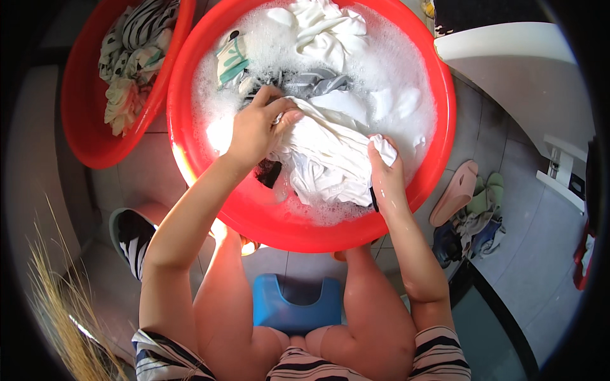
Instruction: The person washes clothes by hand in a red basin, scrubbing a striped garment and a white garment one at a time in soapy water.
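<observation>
A large round red plastic basin (pixel 295 238) holds soapy, foamy water and soaking clothes. Above its near half a wet white garment (pixel 329 152) is stretched between both hands. My left hand (pixel 262 121) grips its left end with fingers and thumb. The bunched right end is in my right hand (pixel 387 166), and a dark band hangs at that wrist. Beyond them lie a white cloth (pixel 329 33), a grey striped cloth (pixel 319 82) and a green-and-cream patterned cloth (pixel 232 62). A piece of black cloth (pixel 268 172) shows beneath my left hand.
At the upper left a second red basin (pixel 83 109) holds patterned clothes (pixel 136 62). A small bucket with striped cloth (pixel 136 238) stands left. Pink slippers (pixel 455 193), green slippers (pixel 486 193) and a cloth heap (pixel 469 235) lie right. A blue plastic stool (pixel 296 314) is between the legs.
</observation>
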Available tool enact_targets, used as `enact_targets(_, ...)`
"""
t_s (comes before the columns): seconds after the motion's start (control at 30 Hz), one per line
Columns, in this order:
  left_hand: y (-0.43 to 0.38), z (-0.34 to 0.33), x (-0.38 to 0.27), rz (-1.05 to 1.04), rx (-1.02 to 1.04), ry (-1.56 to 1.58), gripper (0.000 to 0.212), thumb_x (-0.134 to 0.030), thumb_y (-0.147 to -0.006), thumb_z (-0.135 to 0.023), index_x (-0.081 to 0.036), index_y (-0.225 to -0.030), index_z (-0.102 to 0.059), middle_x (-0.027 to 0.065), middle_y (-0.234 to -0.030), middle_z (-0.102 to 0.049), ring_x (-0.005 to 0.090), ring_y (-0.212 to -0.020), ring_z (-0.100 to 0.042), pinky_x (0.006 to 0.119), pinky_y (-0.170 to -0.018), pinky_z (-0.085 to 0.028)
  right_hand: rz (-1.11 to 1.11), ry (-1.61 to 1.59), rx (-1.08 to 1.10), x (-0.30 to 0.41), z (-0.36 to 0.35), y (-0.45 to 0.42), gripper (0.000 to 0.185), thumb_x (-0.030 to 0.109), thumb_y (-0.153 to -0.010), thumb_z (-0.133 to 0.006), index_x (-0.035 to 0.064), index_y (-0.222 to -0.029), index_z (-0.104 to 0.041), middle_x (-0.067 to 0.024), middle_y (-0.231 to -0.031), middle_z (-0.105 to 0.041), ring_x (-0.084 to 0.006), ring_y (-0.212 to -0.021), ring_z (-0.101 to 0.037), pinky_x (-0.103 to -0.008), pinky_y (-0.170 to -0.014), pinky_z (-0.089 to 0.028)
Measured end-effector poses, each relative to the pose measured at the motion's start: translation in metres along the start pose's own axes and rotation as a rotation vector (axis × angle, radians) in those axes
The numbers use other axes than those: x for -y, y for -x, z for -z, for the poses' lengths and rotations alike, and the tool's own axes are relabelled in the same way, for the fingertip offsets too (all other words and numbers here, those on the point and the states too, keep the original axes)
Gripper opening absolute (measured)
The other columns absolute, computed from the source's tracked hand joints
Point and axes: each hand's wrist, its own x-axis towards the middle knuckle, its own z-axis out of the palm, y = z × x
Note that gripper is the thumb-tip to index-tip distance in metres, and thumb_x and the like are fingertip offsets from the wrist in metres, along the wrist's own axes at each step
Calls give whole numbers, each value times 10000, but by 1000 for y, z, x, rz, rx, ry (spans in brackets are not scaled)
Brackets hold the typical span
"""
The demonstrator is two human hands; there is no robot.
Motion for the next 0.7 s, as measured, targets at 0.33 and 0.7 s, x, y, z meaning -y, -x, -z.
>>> enact_targets(0.33, -15, -62, 85, 228, 884, -429, 580, -325, -801, -627, -75, -1308, -498, 230, -909, -656, 343, -880, -655, 425, -882, -483, -24, 1048, 248, -28, -56, -14, 665, 505, -912, -504, 152, -1450, -336, -237, -1273, -539, -391, -1120, -553, -460, -956, -431)
enact_targets(0.7, -7, -72, 91, 440, 750, -244, 400, -305, -808, -590, -23, -1092, -605, 216, -886, -664, 362, -834, -660, 427, -781, -520, -26, 1467, 361, -71, -56, -68, 435, 347, -906, -551, 3, -1170, -587, -247, -1021, -628, -369, -926, -630, -437, -783, -501)
